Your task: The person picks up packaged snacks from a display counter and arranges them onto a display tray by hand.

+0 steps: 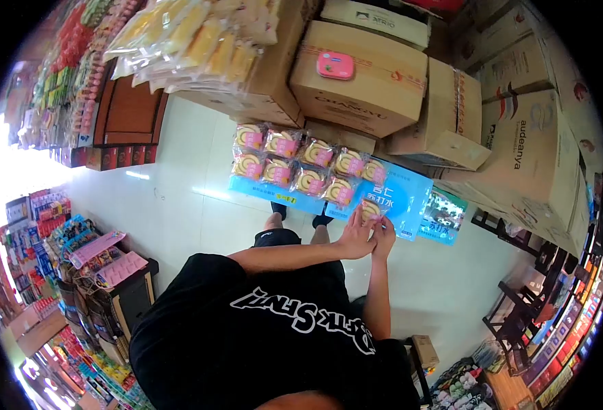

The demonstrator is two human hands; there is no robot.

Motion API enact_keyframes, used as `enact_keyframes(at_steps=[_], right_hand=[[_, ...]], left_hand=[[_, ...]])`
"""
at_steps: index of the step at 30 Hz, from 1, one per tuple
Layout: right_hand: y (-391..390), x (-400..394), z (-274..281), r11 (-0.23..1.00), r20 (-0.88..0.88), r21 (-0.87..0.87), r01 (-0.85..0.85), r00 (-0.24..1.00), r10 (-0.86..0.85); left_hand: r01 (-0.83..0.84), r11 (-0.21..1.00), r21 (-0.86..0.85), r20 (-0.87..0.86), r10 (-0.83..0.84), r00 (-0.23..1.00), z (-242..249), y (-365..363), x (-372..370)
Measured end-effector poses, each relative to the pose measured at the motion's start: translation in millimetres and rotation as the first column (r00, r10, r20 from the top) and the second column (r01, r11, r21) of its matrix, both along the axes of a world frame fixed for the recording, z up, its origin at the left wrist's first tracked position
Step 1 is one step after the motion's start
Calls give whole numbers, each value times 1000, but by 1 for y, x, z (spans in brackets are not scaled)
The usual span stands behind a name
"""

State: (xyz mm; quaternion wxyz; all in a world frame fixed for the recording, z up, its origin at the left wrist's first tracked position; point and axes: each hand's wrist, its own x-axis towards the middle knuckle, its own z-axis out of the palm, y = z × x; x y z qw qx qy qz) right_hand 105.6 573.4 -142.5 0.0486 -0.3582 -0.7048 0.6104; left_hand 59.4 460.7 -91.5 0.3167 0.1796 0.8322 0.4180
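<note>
My left hand (356,239) and my right hand (383,237) are close together over a blue printed sheet (410,198). Between their fingers is a clear-wrapped swirl pastry (369,210) with a pink label, gripped at its near edge. Part of the pastry is hidden by the fingers. Another wrapped pastry (374,171) lies just beyond it. To the left, several more of the same packs stand in two rows on the sheet, among them a near-row pack (339,191) and a far-row pack (348,162).
Behind the sheet stand cardboard cartons (363,102), one with a pink tin (335,65) on top. Bagged yellow snacks (206,51) fill the back left. A green-blue printed panel (443,213) lies at the right. Shelves of goods (76,246) and a dark wooden chair (510,311) flank the tiled floor.
</note>
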Motion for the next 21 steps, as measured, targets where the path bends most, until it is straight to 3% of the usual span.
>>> enact_keyframes(at_steps=[2, 5, 8, 9, 12, 13, 17, 21], right_hand=[[-17, -5, 12, 1000, -8, -18, -18, 1000, 18], [-55, -32, 36, 981, -40, -123, -151, 988, 147], [-97, -50, -4, 972, -153, 73, -223, 961, 232], [-116, -64, 11, 968, -113, 63, -244, 962, 249], [-148, -95, -2, 871, -86, -104, -480, 877, 473], [-160, -102, 1, 875, -133, -166, -455, 890, 437], [-195, -131, 7, 887, -134, 71, -456, 877, 461], [-208, -145, 11, 859, -17, 127, -495, 865, 501]], left_hand=[[2, 1000, -3, 6, -2, 1000, 19, -23, -6], [-122, 990, 66, -116, 130, 985, 25, -66, -16], [-185, 983, 3, -176, 182, 967, 16, -113, -33], [-221, 975, -12, -167, 215, 962, 20, -127, -40], [-286, 957, -52, -170, 274, 947, 27, -167, -62], [-282, 958, -56, -190, 267, 945, 25, -179, -70], [-294, 955, -45, -180, 282, 943, 16, -211, -94], [-313, 950, -10, -151, 308, 939, 11, -227, -105]])
